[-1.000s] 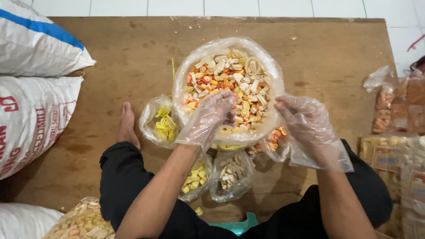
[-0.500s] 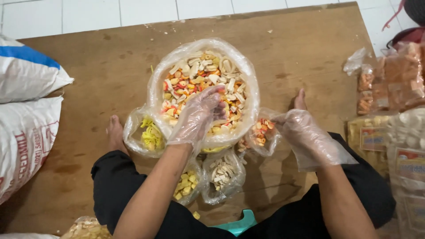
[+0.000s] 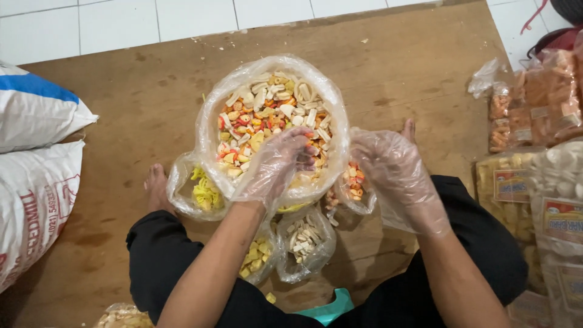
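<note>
Your left hand (image 3: 276, 167), in a thin clear plastic glove, has its fingers (image 3: 302, 149) curled down into the near side of the big bag of mixed crackers (image 3: 267, 109); they look clenched around some of the pieces, though the glove hides exactly what they grip. Your right hand (image 3: 395, 179), gloved the same way, hangs just beside the big bag's right wall with its fingers (image 3: 370, 146) released and loosely bent, holding nothing you can make out.

The big clear bag stands open on the brown wooden floor (image 3: 121, 115) right in front of your crossed legs, full of white, orange, yellow and red pieces. Smaller clear bags crowd its near edge: one of yellow curls (image 3: 205, 193) on the left, one of orange-and-white pieces (image 3: 354, 184) under your right hand, one of yellow chunks (image 3: 255, 258) and one of pale sticks (image 3: 303, 240) between your knees. Your bare foot (image 3: 156, 185) rests left of them.

White sacks (image 3: 36, 158) lie at the far left; sealed snack packets (image 3: 534, 121) pile up at the right.
</note>
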